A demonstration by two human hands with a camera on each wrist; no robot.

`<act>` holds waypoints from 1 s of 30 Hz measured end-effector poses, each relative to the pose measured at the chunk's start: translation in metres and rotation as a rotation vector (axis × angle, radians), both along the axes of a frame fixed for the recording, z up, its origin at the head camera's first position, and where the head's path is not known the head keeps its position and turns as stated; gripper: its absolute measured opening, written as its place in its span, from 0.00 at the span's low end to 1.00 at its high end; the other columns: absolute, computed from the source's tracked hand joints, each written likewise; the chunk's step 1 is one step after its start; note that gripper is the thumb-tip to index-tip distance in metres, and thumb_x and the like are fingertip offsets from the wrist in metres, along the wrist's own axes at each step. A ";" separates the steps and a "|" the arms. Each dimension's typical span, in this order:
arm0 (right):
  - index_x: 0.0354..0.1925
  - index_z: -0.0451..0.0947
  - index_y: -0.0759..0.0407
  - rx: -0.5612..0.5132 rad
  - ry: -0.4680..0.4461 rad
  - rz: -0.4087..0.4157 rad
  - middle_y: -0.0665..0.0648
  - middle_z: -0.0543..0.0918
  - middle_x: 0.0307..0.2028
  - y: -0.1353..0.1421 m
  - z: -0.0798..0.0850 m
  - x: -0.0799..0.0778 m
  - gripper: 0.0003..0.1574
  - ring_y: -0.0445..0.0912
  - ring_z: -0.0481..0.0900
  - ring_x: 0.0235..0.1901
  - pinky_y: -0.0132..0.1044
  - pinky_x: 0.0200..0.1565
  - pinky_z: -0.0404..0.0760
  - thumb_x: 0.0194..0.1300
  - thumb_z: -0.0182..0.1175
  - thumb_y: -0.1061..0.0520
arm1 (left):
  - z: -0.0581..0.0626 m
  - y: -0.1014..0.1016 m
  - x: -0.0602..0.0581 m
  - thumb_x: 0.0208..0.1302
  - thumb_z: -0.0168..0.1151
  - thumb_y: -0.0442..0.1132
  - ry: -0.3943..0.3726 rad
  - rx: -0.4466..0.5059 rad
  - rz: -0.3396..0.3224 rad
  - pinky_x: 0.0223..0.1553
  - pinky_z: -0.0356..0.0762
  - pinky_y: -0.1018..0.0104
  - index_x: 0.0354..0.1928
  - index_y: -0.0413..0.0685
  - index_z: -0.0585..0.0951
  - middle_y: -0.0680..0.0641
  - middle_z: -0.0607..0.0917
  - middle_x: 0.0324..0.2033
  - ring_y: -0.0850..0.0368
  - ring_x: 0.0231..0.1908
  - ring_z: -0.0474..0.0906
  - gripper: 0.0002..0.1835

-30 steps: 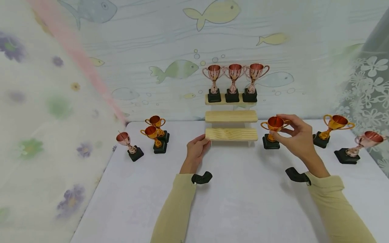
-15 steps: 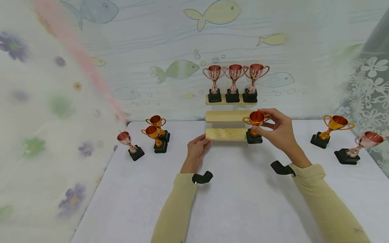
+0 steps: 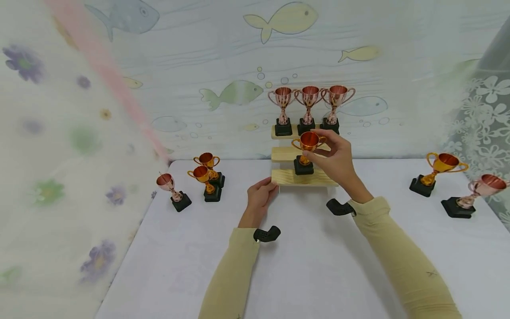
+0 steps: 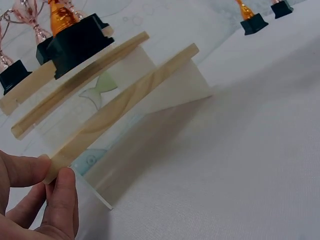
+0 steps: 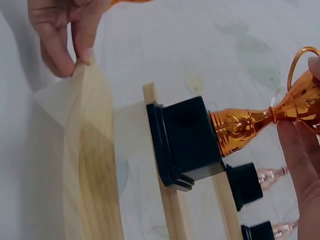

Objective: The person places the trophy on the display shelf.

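Note:
My right hand [image 3: 336, 157] holds a small gold trophy cup [image 3: 309, 141] upright by its cup, its black base over the middle of a tiered wooden display stand [image 3: 284, 177]. In the right wrist view, the base [image 5: 182, 142] is close to the middle board [image 5: 150, 95]; I cannot tell whether they touch. My left hand [image 3: 260, 195] pinches the left end of the lowest board [image 4: 120, 110] between thumb and fingers. On the top board [image 3: 275, 131], rose-gold trophies [image 3: 308, 99] stand side by side in a row of three, partly behind my right hand.
Left on the white table [image 3: 303, 266] stand two gold trophies [image 3: 202, 175] and a rose-gold one [image 3: 167, 182]. To the right are another gold trophy [image 3: 444, 164] and a rose-gold trophy [image 3: 490, 185]. A fish-patterned curtain [image 3: 223, 53] hangs behind the stand.
My right hand has carried the gold trophy leftward and up, from the table's right side to the middle of the stand. The left hand keeps its hold on the lowest board.

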State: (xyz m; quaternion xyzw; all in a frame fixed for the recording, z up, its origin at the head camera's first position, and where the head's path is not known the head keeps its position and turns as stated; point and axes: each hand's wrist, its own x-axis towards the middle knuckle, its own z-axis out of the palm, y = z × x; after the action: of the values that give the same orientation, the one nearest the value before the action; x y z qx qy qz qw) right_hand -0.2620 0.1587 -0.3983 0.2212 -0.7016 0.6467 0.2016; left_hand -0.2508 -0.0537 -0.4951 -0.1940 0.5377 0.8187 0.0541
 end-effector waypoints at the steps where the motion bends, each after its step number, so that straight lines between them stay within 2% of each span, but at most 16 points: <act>1: 0.60 0.77 0.71 -0.007 -0.001 0.004 0.50 0.81 0.51 -0.004 0.001 -0.003 0.33 0.44 0.81 0.46 0.27 0.46 0.86 0.56 0.71 0.76 | 0.000 0.000 0.000 0.68 0.61 0.24 0.000 -0.006 -0.001 0.56 0.83 0.64 0.61 0.29 0.78 0.32 0.80 0.58 0.53 0.48 0.83 0.19; 7: 0.61 0.77 0.70 -0.035 -0.012 0.004 0.58 0.80 0.53 -0.026 0.005 -0.021 0.34 0.43 0.81 0.47 0.28 0.46 0.87 0.56 0.71 0.74 | -0.002 -0.001 -0.001 0.68 0.61 0.25 -0.002 -0.012 -0.002 0.56 0.83 0.64 0.61 0.30 0.79 0.32 0.81 0.58 0.52 0.49 0.83 0.19; 13: 0.62 0.75 0.72 0.006 -0.067 0.010 0.68 0.79 0.55 -0.037 0.009 -0.032 0.33 0.38 0.81 0.46 0.29 0.46 0.87 0.58 0.70 0.73 | -0.003 -0.001 0.000 0.68 0.62 0.24 -0.011 -0.004 -0.008 0.57 0.83 0.63 0.60 0.29 0.79 0.32 0.80 0.57 0.54 0.46 0.83 0.19; 20: 0.61 0.76 0.72 0.039 -0.103 0.065 0.68 0.80 0.53 -0.047 0.029 -0.033 0.30 0.38 0.82 0.44 0.27 0.45 0.87 0.61 0.69 0.70 | -0.002 -0.003 0.000 0.68 0.62 0.25 -0.013 -0.002 -0.017 0.57 0.83 0.64 0.61 0.31 0.79 0.33 0.80 0.58 0.53 0.48 0.83 0.19; 27: 0.62 0.79 0.65 0.067 -0.095 0.025 0.67 0.82 0.54 -0.054 0.012 -0.062 0.31 0.39 0.82 0.43 0.24 0.40 0.85 0.60 0.73 0.66 | 0.001 -0.003 -0.001 0.68 0.62 0.25 -0.005 -0.003 -0.019 0.57 0.83 0.63 0.60 0.29 0.79 0.32 0.81 0.57 0.55 0.46 0.83 0.19; 30: 0.62 0.77 0.69 0.064 -0.103 0.032 0.70 0.81 0.55 -0.057 0.023 -0.054 0.31 0.38 0.81 0.43 0.23 0.38 0.83 0.60 0.70 0.70 | 0.003 -0.002 -0.001 0.68 0.62 0.25 -0.007 -0.010 -0.015 0.58 0.83 0.62 0.60 0.29 0.79 0.32 0.81 0.56 0.55 0.44 0.83 0.19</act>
State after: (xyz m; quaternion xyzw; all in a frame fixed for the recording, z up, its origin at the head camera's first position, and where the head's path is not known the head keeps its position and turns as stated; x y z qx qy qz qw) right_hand -0.3159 0.1013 -0.3757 0.2051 -0.7278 0.6376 0.1475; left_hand -0.2517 -0.0558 -0.4924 -0.1930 0.5432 0.8148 0.0611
